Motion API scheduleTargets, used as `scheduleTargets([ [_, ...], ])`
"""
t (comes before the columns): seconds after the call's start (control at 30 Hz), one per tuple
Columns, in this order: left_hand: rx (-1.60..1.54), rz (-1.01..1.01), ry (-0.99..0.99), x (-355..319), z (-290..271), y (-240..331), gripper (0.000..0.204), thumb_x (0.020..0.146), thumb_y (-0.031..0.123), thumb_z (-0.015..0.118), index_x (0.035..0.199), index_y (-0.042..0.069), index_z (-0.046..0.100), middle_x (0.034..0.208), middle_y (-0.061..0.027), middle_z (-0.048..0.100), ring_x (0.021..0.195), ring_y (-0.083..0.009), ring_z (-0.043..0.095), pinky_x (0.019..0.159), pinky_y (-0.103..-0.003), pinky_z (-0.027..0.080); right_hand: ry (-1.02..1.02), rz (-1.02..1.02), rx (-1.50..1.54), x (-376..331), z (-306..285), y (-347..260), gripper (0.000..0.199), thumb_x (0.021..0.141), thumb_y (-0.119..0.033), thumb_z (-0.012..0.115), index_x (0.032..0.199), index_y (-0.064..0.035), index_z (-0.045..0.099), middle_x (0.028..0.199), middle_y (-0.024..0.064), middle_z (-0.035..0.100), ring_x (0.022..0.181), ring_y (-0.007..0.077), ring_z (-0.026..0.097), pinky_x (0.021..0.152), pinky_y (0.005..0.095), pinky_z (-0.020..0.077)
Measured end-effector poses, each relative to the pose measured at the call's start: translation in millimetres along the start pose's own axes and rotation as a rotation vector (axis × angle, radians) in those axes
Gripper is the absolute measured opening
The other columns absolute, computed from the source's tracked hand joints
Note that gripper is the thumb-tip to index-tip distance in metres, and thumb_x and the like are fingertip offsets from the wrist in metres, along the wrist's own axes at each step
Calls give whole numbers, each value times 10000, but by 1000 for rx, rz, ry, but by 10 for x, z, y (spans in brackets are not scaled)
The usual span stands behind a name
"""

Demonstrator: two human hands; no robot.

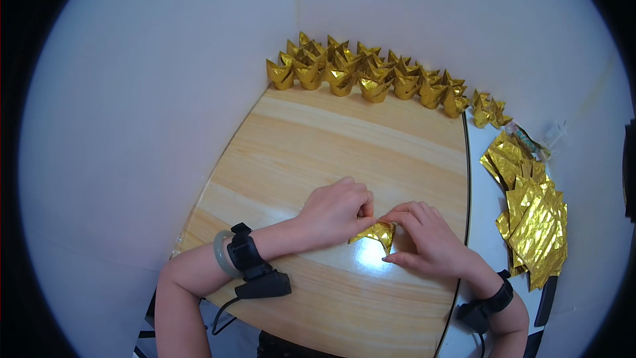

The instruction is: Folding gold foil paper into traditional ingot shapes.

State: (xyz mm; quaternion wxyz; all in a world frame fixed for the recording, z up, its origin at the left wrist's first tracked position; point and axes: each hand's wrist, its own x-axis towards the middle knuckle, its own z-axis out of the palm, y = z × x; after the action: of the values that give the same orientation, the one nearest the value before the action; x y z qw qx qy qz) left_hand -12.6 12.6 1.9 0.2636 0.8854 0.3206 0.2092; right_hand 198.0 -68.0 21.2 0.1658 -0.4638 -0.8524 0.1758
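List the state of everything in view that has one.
Foil piece: partly folded, at both hands
Left hand: curled, gripping the foil piece
Right hand: thumb and fingers apart, touching the foil piece
Gold shapes in back rows: folded, upright
Gold sheets: overlapping in a loose pile
Left wrist strap: fastened
Right wrist strap: fastened
Bangle: worn

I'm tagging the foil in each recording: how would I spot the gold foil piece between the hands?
Start from the wood-grain tabletop. Towards its near right side, the left hand and right hand meet at a small gold foil piece. Unlike the upright gold shapes along the far edge and the flat gold sheets piled at right, it alone lies between the hands.
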Motion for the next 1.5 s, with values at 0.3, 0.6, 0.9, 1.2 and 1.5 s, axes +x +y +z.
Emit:
scheduleTargets([
  [0.3, -100, -66, -182, 21, -135, -41, 143, 759, 191, 734, 819, 101, 640, 817, -39, 612, 895, -229, 548, 751, -337, 459, 162, -22, 34, 58, 86, -57, 332, 760, -146, 727, 1069, -83, 625, 991, 67, 629, 924, 262, 583, 784, 353, 501],
  [0.6, -83, 107, -241, 28, -145, -203, 224, 758, 242, 764, 931, 159, 649, 981, 9, 552, 1049, -245, 422, 972, -388, 285, 320, -146, -114, 35, 115, 3, 227, 686, -50, 693, 912, -69, 677, 909, 49, 636, 816, 224, 618, 660, 326, 525],
  [0.9, -64, 112, -254, 19, -166, -202, 252, 772, 257, 752, 973, 157, 638, 979, 5, 552, 1047, -243, 426, 968, -379, 284, 359, -236, -329, 30, 72, -39, 202, 630, -54, 699, 830, -48, 677, 790, 34, 564, 721, 191, 565, 580, 301, 464],
  [1.2, -97, 153, -246, 33, -156, -241, 241, 770, 253, 758, 958, 150, 647, 988, 6, 557, 1052, -245, 427, 989, -382, 275, 344, -261, -415, 17, 77, -53, 175, 671, -83, 724, 837, -51, 680, 776, 19, 555, 709, 168, 556, 573, 289, 442],
  [1.5, -113, 157, -253, 35, -156, -254, 232, 772, 252, 757, 953, 156, 647, 999, 12, 564, 1059, -242, 427, 992, -387, 269, 303, 117, 135, 4, 143, -18, 286, 748, -170, 760, 958, -56, 603, 859, 63, 607, 758, 262, 595, 642, 348, 492],
])
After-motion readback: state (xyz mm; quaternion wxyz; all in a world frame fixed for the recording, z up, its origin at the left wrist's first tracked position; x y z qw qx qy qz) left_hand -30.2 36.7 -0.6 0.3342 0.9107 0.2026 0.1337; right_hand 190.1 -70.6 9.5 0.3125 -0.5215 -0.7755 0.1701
